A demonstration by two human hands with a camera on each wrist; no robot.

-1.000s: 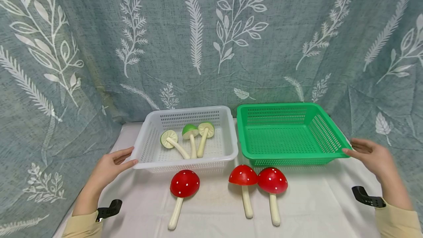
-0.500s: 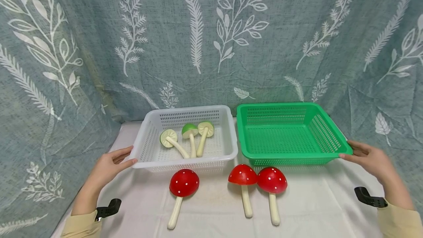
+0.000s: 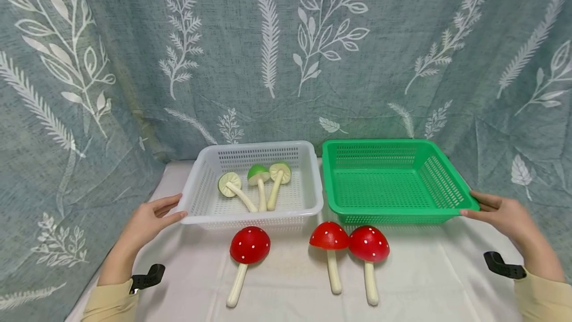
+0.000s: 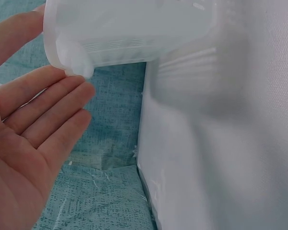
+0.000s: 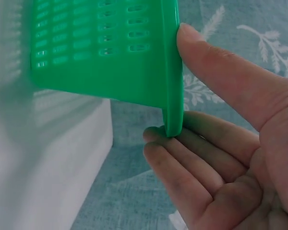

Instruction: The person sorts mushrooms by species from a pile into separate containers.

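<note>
In the head view, my left hand (image 3: 145,225) holds the front left corner of a white plastic basket (image 3: 250,218), thumb on the rim and fingers at its side. The left wrist view shows those fingers (image 4: 53,103) nearly straight, fingertips at the rim. My right hand (image 3: 509,217) holds the front right corner of a green plastic basket (image 3: 402,211). In the right wrist view its thumb (image 5: 221,62) lies on the rim and its fingertips reach behind it. Three toy mushrooms with green caps (image 3: 258,175) lie in the white basket; the green one has nothing in it.
Three red toy mushrooms with white dots lie on the white tablecloth (image 3: 286,287) before the baskets: a left one (image 3: 250,245), a middle one (image 3: 329,236) and a right one (image 3: 369,244). A blue-green leaf-print curtain (image 3: 277,123) hangs behind and at both sides.
My right hand has moved slightly down and in, taking hold of the green basket's front corner. My left hand stays at the white basket. The head view has shifted a little.
</note>
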